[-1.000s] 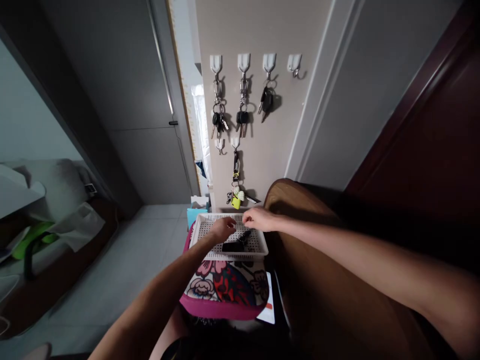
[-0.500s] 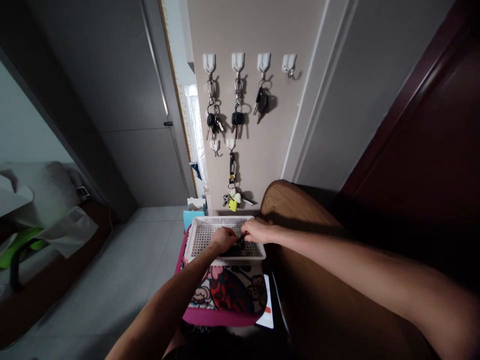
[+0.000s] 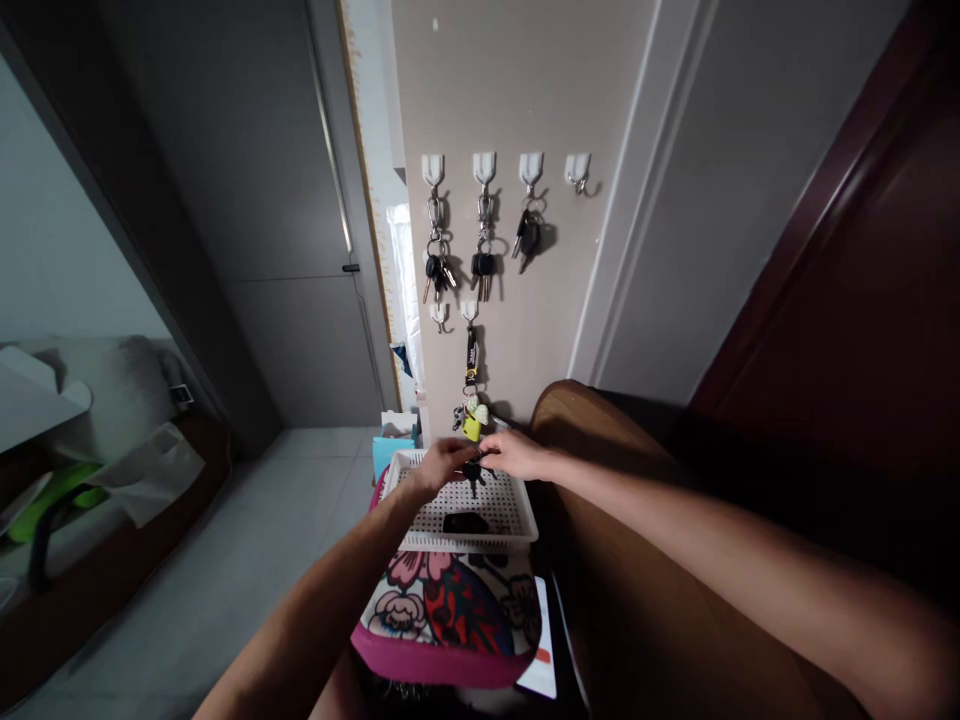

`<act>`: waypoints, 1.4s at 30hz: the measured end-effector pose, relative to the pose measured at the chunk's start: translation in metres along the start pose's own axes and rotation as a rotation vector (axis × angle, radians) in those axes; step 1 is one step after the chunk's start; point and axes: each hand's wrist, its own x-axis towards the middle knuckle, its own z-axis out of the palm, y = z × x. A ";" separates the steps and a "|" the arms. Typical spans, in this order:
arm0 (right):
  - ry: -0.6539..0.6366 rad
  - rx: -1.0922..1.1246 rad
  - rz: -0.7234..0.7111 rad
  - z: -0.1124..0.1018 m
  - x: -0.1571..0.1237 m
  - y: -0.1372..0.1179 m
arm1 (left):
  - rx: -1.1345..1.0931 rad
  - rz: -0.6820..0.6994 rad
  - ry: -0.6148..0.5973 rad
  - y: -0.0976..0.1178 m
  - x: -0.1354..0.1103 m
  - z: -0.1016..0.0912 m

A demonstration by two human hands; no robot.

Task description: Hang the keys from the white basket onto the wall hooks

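Note:
Between my two hands, above the white basket (image 3: pixel 525 520), hangs a bunch of keys (image 3: pixel 473 477) with dark heads. My left hand (image 3: pixel 444 463) pinches it from the left, fingers closed. From the right, my right hand (image 3: pixel 514 455) closes its fingertips at the top of the same bunch. A flat black object (image 3: pixel 465 522) lies on the basket's perforated floor; I cannot make out its kind. Just beyond my hands, a yellow-green charm (image 3: pixel 471 428) and a black strap (image 3: pixel 471 358) hang from a hook on the wall.
Key bunches (image 3: pixel 482 265) hang from white wall hooks (image 3: pixel 484 170); the far-right hook (image 3: pixel 577 172) holds nothing. The basket stands on a flowered, pink-edged padded seat (image 3: pixel 442 665). A brown wooden panel (image 3: pixel 600 470) rises at right. A blue box (image 3: pixel 394 455) is behind the basket.
My hands have lifted the bunch of keys from the basket toward the wall. The black object in the basket is now uncovered. The view has shifted, with the hooks lower in it.

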 end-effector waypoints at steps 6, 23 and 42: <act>0.095 0.143 -0.003 -0.010 0.006 0.006 | -0.084 0.036 -0.088 0.004 -0.003 -0.005; 0.167 0.253 0.052 -0.024 0.003 -0.003 | 0.170 0.219 0.060 0.051 0.004 -0.006; 0.434 0.688 -0.027 -0.103 0.000 -0.028 | 0.125 0.510 0.002 0.122 0.009 0.008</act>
